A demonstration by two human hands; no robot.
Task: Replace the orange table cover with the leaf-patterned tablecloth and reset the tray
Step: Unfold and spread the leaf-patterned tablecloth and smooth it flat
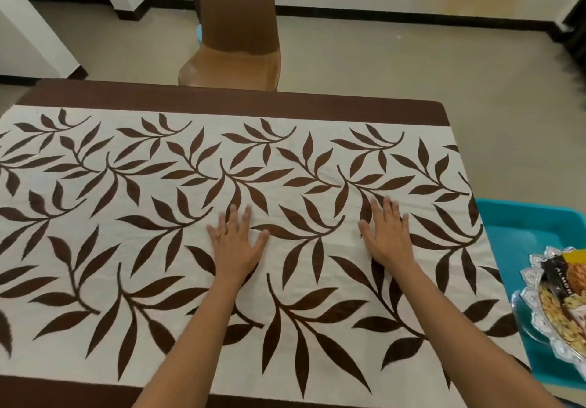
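Brown-leaved tablecloth [285,169] lengthwise left-to-right, left hand [236,242] and right hand [385,236] flat, open-fingered, on it.

Right of tablecloth [301,169], tray [520,227]; behind, chair [234,52].

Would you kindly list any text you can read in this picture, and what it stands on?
"ALMON", last letters unclear: sideways white print on the dark snack packet in the glass dish on the blue tray.
Any other print on the packet: too blurred to read.
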